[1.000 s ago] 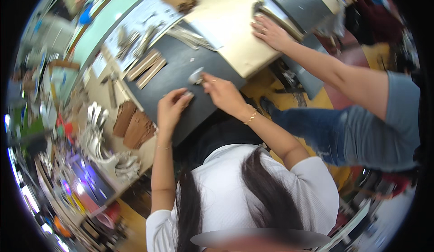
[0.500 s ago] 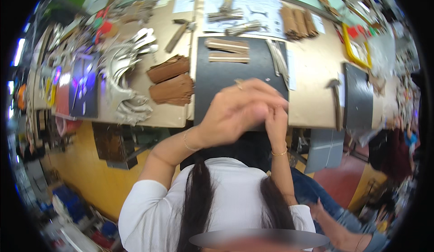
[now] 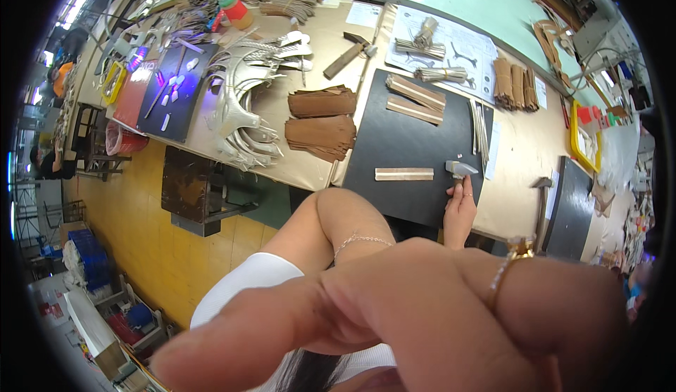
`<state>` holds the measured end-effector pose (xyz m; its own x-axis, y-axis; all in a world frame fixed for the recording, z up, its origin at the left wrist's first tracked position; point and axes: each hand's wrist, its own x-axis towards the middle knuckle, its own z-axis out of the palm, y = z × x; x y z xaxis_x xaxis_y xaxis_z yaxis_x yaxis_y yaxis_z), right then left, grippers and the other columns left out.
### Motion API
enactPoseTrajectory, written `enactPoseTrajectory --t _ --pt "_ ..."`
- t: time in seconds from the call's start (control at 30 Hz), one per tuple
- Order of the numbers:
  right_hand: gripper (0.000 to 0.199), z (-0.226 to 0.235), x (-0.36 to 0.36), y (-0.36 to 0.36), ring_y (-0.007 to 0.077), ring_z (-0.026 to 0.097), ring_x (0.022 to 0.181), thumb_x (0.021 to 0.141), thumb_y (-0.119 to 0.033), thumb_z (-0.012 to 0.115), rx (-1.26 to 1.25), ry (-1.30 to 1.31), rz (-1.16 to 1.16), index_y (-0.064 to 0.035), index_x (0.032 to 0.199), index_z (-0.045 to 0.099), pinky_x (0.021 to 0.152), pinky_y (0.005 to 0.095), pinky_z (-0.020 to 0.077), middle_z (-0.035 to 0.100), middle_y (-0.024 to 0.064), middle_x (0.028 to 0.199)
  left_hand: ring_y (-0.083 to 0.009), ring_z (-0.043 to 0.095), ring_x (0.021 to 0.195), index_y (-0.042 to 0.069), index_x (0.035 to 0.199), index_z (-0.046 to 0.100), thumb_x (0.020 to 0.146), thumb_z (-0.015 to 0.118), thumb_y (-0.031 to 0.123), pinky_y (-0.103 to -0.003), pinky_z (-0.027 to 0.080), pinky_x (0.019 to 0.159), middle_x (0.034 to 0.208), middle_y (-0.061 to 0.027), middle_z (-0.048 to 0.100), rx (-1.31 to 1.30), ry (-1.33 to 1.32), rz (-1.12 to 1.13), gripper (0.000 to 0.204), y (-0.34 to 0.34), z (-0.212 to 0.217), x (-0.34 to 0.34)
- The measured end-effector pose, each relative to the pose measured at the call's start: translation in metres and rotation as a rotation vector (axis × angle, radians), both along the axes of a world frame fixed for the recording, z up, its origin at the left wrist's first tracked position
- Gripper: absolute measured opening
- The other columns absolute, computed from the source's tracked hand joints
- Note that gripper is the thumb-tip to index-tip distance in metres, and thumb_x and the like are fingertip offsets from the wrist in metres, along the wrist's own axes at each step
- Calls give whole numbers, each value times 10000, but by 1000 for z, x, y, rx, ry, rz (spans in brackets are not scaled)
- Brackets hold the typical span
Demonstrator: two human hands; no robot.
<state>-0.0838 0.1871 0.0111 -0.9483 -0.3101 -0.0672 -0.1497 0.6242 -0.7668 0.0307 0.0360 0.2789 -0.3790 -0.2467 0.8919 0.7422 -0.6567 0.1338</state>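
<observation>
Small metal tool (image 3: 461, 169) under right-hand fingers (image 3: 461, 193), on matte black mat (image 3: 415, 146).

hammer (image 3: 345, 57) | brown leather stacks (image 3: 322, 119) | yellow tray (image 3: 584, 137) | red-capped bottle (image 3: 235, 10)

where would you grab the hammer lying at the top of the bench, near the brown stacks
By the wooden handle of the hammer, near its free lower-left end. It lies flat and diagonal on the tan bench top, head up and to the right, so come from above, fingers across the handle.

2 hammers (image 3: 346, 55) (image 3: 541, 202), 2 brown stacks (image 3: 322, 102) (image 3: 320, 134), 1 black mat (image 3: 415, 146), 1 orange bottle (image 3: 235, 10)
</observation>
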Motion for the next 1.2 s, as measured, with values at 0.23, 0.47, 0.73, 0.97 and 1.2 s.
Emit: enactPoseTrajectory --t 0.23,0.47,0.73,0.97,1.2 --pt "404 -1 -1 -1 211 609 728 1070 -168 477 -19 -38 -11 -5 1436 526 703 334 493 658 109 819 -262 646 958 28 1071 715 989 611 255 -363 506 841 1057 -129 670 24 45 55 263 -2 -4 2" --pt "404 1 0 0 202 602 731 1063 -153 477 -34 -15 18 10 1430 527 716 325 491 653 106 828 -264 645 962 33 1073 708 977 625 249 -368 501 840 1061 -127 670 24 72 69 251 -3 -4 -3" --pt "405 4 0 -3 194 592 722 1064 -153 480 -38 -6 21 20 1428 526 707 324 488 650 103 825 -267 643 967 39 1077 701 964 640 241 -373 496 838 1067 -124 669 32 71 75 240 -2 -6 -11" --pt "397 0 -1 0 200 607 741 1063 -141 481 -22 -35 22 37 1414 531 708 332 494 662 120 850 -269 642 971 44 1080 695 952 654 235 -377 492 836 1071 -122 669 43 75 90 234 -1 -5 -10" --pt "393 -8 -3 3 222 628 768 1062 -136 483 -22 -22 25 51 1404 532 725 347 501 673 144 876 -271 641 976 48 1082 688 940 668 228 -382 488 834 1076 -119 668 32 79 116 230 -5 -6 -16"
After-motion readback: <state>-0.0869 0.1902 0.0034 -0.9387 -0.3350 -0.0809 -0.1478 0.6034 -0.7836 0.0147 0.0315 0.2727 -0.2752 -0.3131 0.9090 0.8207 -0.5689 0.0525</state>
